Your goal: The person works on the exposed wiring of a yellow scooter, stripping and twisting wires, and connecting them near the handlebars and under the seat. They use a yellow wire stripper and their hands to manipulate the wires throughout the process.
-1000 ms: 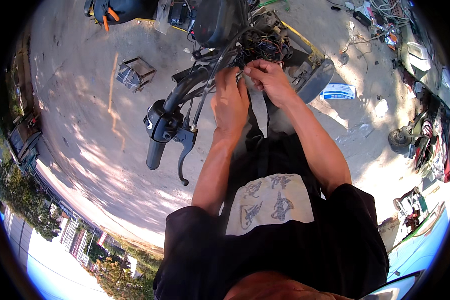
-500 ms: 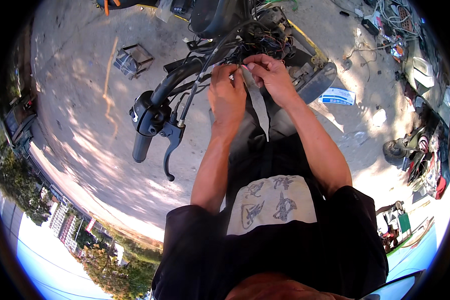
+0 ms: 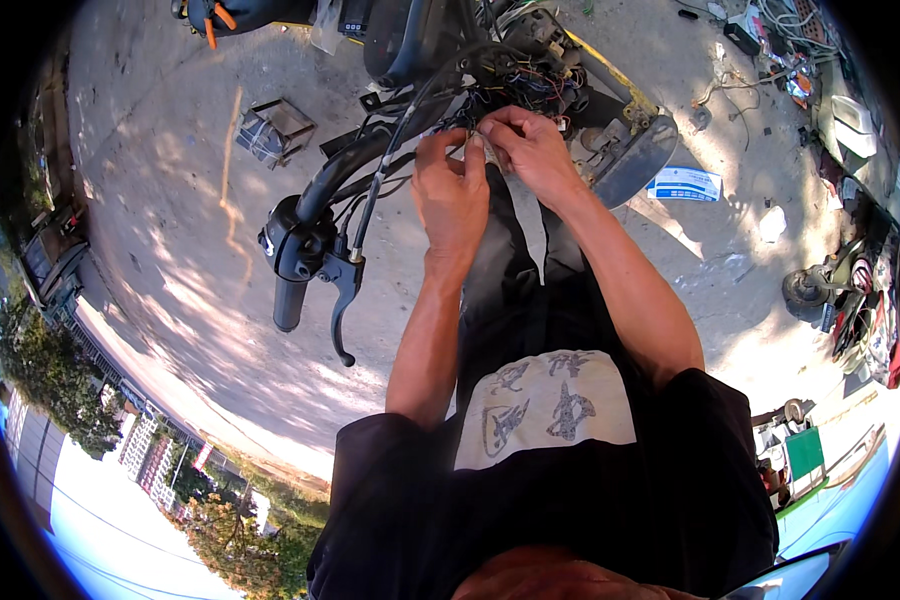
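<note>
My left hand [image 3: 452, 197] and my right hand [image 3: 538, 160] meet fingertip to fingertip in front of a motorbike's exposed wiring [image 3: 548, 84]. Both are closed in a pinch on a thin wire, mostly hidden by the fingers. The tangle of coloured wires lies just beyond the right hand's knuckles. Left of my hands, a black handlebar [image 3: 332, 178] curves toward me, ending in a rubber grip [image 3: 288, 305] and a brake lever [image 3: 344, 310]. A cable [image 3: 378, 185] runs up from the lever into the bike's front.
A small metal frame [image 3: 292, 125] lies on the ground at far left. Orange-handled pliers [image 3: 217, 18] rest on a dark surface at the top. On the right are a blue-and-white packet [image 3: 685, 184], a dark curved panel [image 3: 638, 165], and heaped cables [image 3: 795, 40] and scrap.
My view has shifted slightly, so the bike and ground sit a little differently. The hands stay close together; a reddish bit seen between the fingertips earlier no longer shows.
</note>
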Available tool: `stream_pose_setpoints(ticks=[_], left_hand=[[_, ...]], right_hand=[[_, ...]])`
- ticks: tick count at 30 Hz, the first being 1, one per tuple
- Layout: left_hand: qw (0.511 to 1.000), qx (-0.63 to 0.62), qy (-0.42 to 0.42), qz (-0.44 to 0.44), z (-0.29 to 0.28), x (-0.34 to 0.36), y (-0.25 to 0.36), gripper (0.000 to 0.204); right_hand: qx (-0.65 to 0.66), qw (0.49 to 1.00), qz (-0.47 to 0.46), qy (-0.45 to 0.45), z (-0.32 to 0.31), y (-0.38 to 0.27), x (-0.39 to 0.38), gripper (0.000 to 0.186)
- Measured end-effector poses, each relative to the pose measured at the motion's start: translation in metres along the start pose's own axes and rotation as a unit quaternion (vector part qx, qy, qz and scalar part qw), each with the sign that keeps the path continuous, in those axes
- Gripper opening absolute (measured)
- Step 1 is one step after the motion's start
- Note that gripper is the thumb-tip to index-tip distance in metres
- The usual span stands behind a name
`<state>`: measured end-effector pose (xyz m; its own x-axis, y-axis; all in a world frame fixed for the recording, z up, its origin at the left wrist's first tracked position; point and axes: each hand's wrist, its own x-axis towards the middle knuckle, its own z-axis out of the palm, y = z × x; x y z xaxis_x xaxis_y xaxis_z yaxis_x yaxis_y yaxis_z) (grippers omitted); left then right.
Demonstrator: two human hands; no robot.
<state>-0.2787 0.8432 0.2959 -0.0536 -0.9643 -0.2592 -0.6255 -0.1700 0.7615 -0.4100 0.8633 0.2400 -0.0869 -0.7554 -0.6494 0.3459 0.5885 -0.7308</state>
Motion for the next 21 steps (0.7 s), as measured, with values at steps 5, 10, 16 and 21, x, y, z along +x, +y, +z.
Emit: stream_pose_setpoints(ticks=[5,10,16,21], left_hand=[[0.984,0.087,0.057,0.144,0.010,-0.006,-0.009,0.012],[0.973,0.153,0.047,0.169,0.009,-0.012,-0.012,0.014],[0.961,0.184,0.044,0.202,0.010,-0.012,-0.013,0.020],[0.973,0.132,0.058,0.180,0.011,-0.011,-0.011,0.013]], right_hand=[[0.005,1.000,0.014,0.006,-0.004,0.003,-0.003,0.025],[-0.030,0.995,-0.069,0.059,-0.003,-0.015,-0.012,0.023],[-0.126,0.986,-0.101,0.038,-0.007,-0.014,0.000,0.022],[-0.060,0.997,-0.052,0.017,-0.013,-0.020,0.005,0.019]])
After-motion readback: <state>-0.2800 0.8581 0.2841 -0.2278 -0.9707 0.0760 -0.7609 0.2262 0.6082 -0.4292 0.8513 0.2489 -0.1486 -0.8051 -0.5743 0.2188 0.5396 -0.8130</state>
